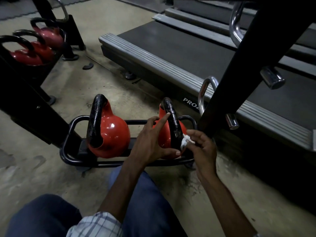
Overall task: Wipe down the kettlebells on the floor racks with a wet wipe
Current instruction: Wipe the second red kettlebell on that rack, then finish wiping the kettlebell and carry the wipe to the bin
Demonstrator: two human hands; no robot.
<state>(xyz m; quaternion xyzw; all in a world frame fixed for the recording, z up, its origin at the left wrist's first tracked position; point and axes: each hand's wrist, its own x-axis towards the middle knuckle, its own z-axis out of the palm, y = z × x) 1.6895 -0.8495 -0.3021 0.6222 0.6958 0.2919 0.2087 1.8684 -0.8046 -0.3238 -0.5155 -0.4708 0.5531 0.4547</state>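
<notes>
The right hand [203,147] pinches a crumpled white wet wipe [185,140] against the lower near part of the black handle of the right kettlebell [163,141]. The left hand [150,141] is spread across that kettlebell's left side, with its index finger straight on the handle and its thumb low on the red body. The two hands are apart, one on each side of the handle.

This kettlebell stands in a black tubular floor rack [71,161], at its right end. A second red kettlebell [111,134] with a worn black handle stands in the left end, untouched.

Just right of the rack a black slanted post [239,65] with chrome pegs [271,79] crosses in front of a treadmill [171,53]. The post hides the rack's far right corner. The treadmill's lettering is cut off by a chrome loop [205,93].

Far left, another rack [10,72] holds three red kettlebells [25,55], blurred and partly hidden behind its dark frame. A small dark piece [88,65] lies on the concrete floor [42,177]; what it is I cannot tell.
</notes>
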